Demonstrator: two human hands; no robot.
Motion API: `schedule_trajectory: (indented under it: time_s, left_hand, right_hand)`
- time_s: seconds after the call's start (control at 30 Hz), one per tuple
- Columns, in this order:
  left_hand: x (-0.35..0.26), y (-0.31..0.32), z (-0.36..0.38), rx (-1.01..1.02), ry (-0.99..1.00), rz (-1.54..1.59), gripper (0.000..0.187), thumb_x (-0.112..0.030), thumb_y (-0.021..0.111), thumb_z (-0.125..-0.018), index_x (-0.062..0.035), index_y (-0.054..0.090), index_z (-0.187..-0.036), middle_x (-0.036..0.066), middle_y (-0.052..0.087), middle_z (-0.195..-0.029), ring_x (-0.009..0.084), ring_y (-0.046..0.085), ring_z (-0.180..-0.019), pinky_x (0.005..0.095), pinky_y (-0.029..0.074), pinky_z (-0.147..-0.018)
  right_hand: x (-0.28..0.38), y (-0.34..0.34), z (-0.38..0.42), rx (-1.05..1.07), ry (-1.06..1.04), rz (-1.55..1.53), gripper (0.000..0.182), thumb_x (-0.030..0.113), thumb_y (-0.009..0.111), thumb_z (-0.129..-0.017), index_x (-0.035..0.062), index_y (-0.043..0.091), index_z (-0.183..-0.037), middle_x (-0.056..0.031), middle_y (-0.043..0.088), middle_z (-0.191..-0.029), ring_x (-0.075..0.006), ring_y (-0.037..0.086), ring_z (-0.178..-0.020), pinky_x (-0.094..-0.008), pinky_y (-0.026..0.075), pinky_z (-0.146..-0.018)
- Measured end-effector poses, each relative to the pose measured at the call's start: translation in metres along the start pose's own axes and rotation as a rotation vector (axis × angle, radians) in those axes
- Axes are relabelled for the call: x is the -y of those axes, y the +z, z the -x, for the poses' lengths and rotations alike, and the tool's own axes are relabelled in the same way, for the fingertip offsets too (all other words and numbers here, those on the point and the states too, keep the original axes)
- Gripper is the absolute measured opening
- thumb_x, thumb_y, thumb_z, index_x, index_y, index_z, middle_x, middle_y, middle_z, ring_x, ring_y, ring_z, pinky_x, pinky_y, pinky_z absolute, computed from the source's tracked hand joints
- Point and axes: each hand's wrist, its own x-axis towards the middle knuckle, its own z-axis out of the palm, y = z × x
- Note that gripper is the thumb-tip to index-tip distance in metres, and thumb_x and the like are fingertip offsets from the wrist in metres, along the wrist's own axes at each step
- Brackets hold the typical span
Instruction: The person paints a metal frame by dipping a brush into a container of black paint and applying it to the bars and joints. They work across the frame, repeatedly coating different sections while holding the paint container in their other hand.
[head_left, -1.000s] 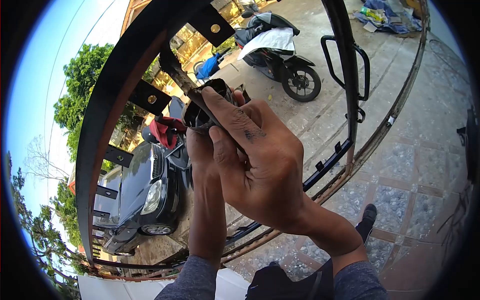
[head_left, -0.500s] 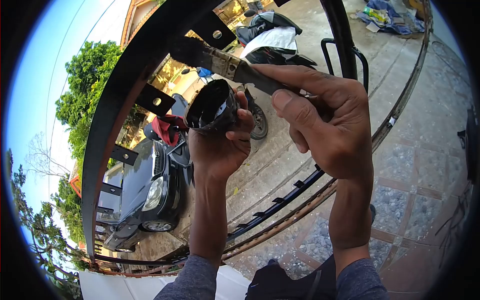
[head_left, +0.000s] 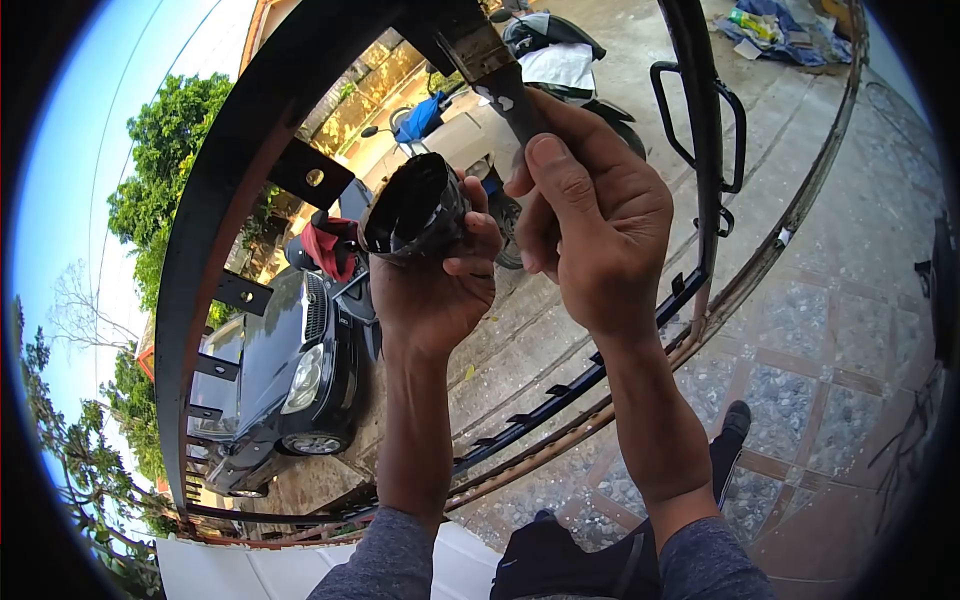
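Note:
My left hand (head_left: 440, 290) is wrapped round a small round can (head_left: 415, 210), its inside and outside coated in black paint. The can is tilted, with its mouth toward me. In my right hand (head_left: 605, 215) is a paintbrush (head_left: 492, 72), held by its dark handle between thumb and fingers. The brush points up and left, and its bristles lie at a black tab of the metal frame (head_left: 235, 150); against the dark metal the bristle tips are hard to make out. Below the brush, the can sits a short way to the left.
Black tabs with holes (head_left: 312, 177) stick out along the frame. An upright bar with a handle (head_left: 690, 130) stands at right. Beyond are a black car (head_left: 310, 370), a motorbike (head_left: 560, 65) and a heap of blue sheeting (head_left: 780, 35). Tiled floor (head_left: 790, 400) lies at lower right.
My right hand has moved left, and the brush has turned more upright, its bristles now up at the tab. My left hand and the can have barely shifted. A shoe has come into view.

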Motion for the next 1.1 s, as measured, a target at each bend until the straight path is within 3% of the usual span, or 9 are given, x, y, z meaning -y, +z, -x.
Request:
schedule_trajectory:
  time_s: [0.07, 0.1, 0.17, 0.27, 0.43, 0.73, 0.9, 1.0, 1.1]
  left_hand:
    - [0.001, 0.001, 0.006, 0.107, 0.000, -0.028, 0.050, -0.037, 0.050, -0.097, 0.0019, 0.054, -0.127, 0.014, 0.060, -0.120, 0.0266, 0.059, -0.101, 0.0312, 0.055, -0.072]
    - [0.001, 0.001, 0.009, 0.056, 0.067, -0.066, 0.049, -0.037, 0.048, -0.098, 0.0023, 0.054, -0.127, 0.015, 0.060, -0.119, 0.0267, 0.059, -0.102, 0.0323, 0.055, -0.075]
    - [0.002, -0.001, 0.016, -0.049, 0.202, -0.140, 0.047, -0.035, 0.046, -0.100, 0.0030, 0.054, -0.126, 0.016, 0.061, -0.118, 0.0269, 0.059, -0.103, 0.0344, 0.054, -0.079]
    - [-0.002, -0.003, 0.027, -0.135, 0.309, -0.211, 0.046, -0.034, 0.045, -0.100, 0.0030, 0.055, -0.125, 0.017, 0.061, -0.119, 0.0273, 0.060, -0.105, 0.0358, 0.055, -0.081]
    - [-0.016, -0.005, 0.043, -0.015, 0.028, -0.014, 0.051, -0.039, 0.049, -0.096, 0.0005, 0.054, -0.128, 0.014, 0.056, -0.129, 0.0263, 0.059, -0.104, 0.0285, 0.055, -0.067]
    - [-0.027, -0.017, 0.045, 0.075, 0.071, -0.146, 0.053, -0.041, 0.048, -0.097, -0.0008, 0.054, -0.130, 0.013, 0.059, -0.126, 0.0269, 0.058, -0.103, 0.0288, 0.054, -0.065]
    - [-0.021, -0.006, 0.044, -0.045, 0.045, -0.033, 0.054, -0.043, 0.046, -0.098, 0.0005, 0.054, -0.129, 0.015, 0.062, -0.122, 0.0276, 0.061, -0.100, 0.0290, 0.054, -0.065]
    - [-0.024, -0.013, 0.045, -0.005, 0.105, -0.070, 0.055, -0.044, 0.046, -0.097, 0.0004, 0.054, -0.130, 0.016, 0.061, -0.124, 0.0288, 0.062, -0.105, 0.0298, 0.054, -0.066]
    - [-0.009, 0.000, 0.042, -0.297, 0.369, -0.191, 0.057, -0.044, 0.047, -0.097, 0.0005, 0.053, -0.131, 0.016, 0.061, -0.126, 0.0294, 0.061, -0.110, 0.0301, 0.055, -0.067]
  right_hand:
    - [-0.013, 0.021, 0.012, 0.033, 0.042, -0.033, 0.031, 0.009, 0.058, -0.098, -0.0027, 0.060, -0.127, -0.0018, 0.062, -0.076, -0.0016, 0.046, -0.044, -0.0166, 0.033, -0.038]
    - [-0.011, 0.030, 0.020, 0.071, 0.095, -0.025, 0.029, 0.008, 0.059, -0.096, -0.0045, 0.061, -0.122, -0.0040, 0.064, -0.079, -0.0046, 0.054, -0.059, -0.0201, 0.041, -0.050]
    - [-0.018, 0.045, 0.035, 0.177, 0.032, 0.064, 0.028, 0.005, 0.059, -0.092, -0.0071, 0.063, -0.117, -0.0090, 0.068, -0.083, -0.0103, 0.064, -0.081, -0.0269, 0.051, -0.072]
    - [-0.034, 0.050, 0.045, 0.336, -0.224, 0.291, 0.029, 0.005, 0.060, -0.091, -0.0071, 0.064, -0.117, -0.0112, 0.068, -0.084, -0.0119, 0.065, -0.085, -0.0284, 0.051, -0.077]
    - [-0.006, 0.027, 0.017, 0.118, 0.019, 0.131, 0.029, 0.009, 0.059, -0.097, -0.0030, 0.062, -0.124, -0.0032, 0.064, -0.080, -0.0011, 0.050, -0.050, -0.0163, 0.035, -0.043]
    - [-0.028, 0.035, 0.048, 0.188, -0.114, 0.184, 0.030, 0.005, 0.057, -0.097, -0.0024, 0.060, -0.127, -0.0013, 0.062, -0.083, 0.0012, 0.051, -0.058, -0.0154, 0.039, -0.045]
    - [-0.032, 0.025, 0.034, -0.114, -0.224, 0.362, 0.035, 0.007, 0.057, -0.099, 0.0013, 0.058, -0.133, 0.0000, 0.063, -0.081, 0.0011, 0.049, -0.052, -0.0158, 0.035, -0.043]
    - [-0.048, 0.046, 0.035, -0.057, -0.244, 0.377, 0.037, 0.008, 0.058, -0.099, 0.0033, 0.056, -0.136, 0.0019, 0.061, -0.077, 0.0009, 0.050, -0.053, -0.0155, 0.038, -0.044]
    - [-0.056, 0.057, 0.050, 0.017, -0.353, 0.454, 0.038, 0.008, 0.058, -0.099, 0.0037, 0.055, -0.136, 0.0016, 0.062, -0.078, 0.0012, 0.049, -0.054, -0.0152, 0.040, -0.045]
